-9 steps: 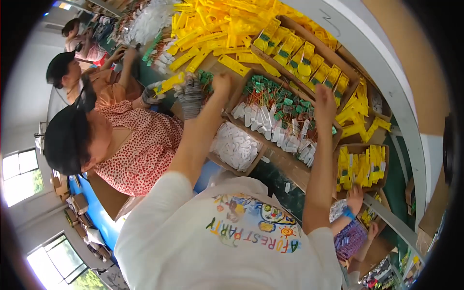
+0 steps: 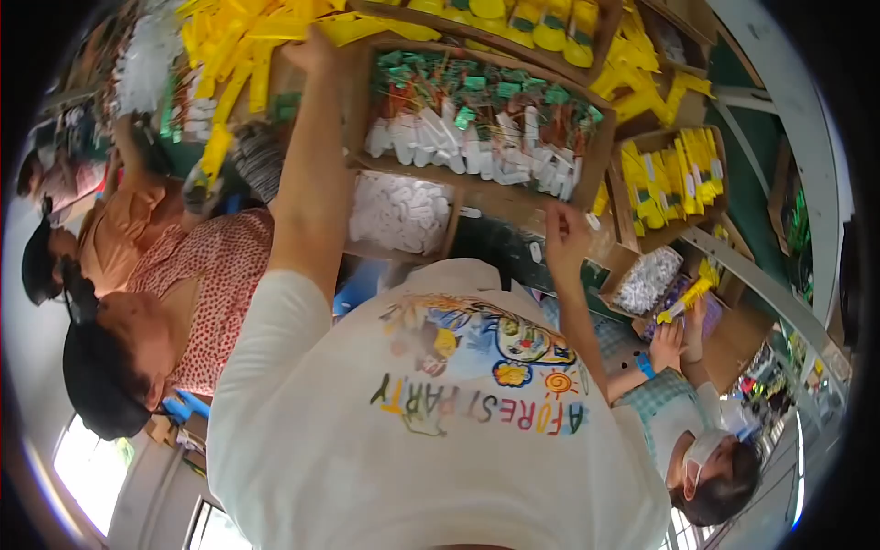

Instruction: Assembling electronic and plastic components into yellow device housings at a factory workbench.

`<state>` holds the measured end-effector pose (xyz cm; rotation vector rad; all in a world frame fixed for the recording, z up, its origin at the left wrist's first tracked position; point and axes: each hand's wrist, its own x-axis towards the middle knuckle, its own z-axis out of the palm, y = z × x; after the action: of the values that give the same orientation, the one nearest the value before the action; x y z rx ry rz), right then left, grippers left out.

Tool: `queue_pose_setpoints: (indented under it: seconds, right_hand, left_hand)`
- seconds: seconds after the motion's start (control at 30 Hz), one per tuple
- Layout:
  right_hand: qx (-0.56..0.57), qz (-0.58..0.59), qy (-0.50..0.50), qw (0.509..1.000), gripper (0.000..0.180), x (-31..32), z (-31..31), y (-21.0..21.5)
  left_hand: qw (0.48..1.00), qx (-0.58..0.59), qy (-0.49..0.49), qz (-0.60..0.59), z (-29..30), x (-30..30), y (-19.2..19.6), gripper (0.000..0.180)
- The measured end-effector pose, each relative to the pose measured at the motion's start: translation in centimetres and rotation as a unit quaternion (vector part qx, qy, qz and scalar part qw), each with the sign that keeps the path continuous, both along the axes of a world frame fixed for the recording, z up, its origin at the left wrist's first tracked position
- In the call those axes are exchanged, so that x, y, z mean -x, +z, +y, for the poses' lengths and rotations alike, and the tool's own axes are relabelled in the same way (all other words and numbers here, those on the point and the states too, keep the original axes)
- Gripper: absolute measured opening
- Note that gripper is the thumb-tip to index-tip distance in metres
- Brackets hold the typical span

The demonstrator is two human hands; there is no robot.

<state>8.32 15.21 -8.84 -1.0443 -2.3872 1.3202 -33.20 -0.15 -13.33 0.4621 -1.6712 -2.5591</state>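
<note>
My left hand reaches to the near edge of a heap of yellow plastic parts. Its fingertips meet the yellow pieces; blur hides whether they grip one. My right hand is closed, fingers curled, just off the near right corner of a cardboard tray. Anything inside its fingers is too small or hidden to make out. In that tray lie green circuit boards wired with thin orange leads to white plastic strips.
A box of small white pieces stands before the tray. A box of yellow assemblies is at right. Left, a co-worker's gloved hands hold a yellow part. Lower right, another co-worker's hand handles a yellow part.
My view has shifted, so the trays sit higher and further left. My left hand has moved onto the yellow heap. My right hand has come back from over the tray toward me.
</note>
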Motion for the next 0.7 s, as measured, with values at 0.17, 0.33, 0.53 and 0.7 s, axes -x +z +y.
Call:
queue_pose_setpoints:
  seconds: [0.17, 0.33, 0.53, 0.7]
  right_hand:
    - [-0.098, -0.135, -0.025, 0.986, 0.011, -8.3, -1.1, -6.0]
    - [-0.151, -0.214, 0.090, 0.961, 0.018, -9.7, -2.3, -7.5]
    - [-0.126, -0.146, 0.088, 0.977, 0.016, -12.0, -1.0, -10.4]
    - [-0.282, -0.099, 0.100, 0.949, 0.023, -12.1, -0.4, -10.7]
  left_hand:
    - [0.976, -0.152, -0.144, 0.059, -2.5, -9.8, 8.4, 0.038]
    - [0.876, -0.167, -0.418, -0.173, -4.0, -24.4, 10.9, 0.039]
    - [0.800, -0.193, -0.450, -0.347, -4.7, -34.8, 9.0, 0.042]
    - [0.804, -0.092, -0.501, -0.307, -3.5, -37.7, 7.4, 0.043]
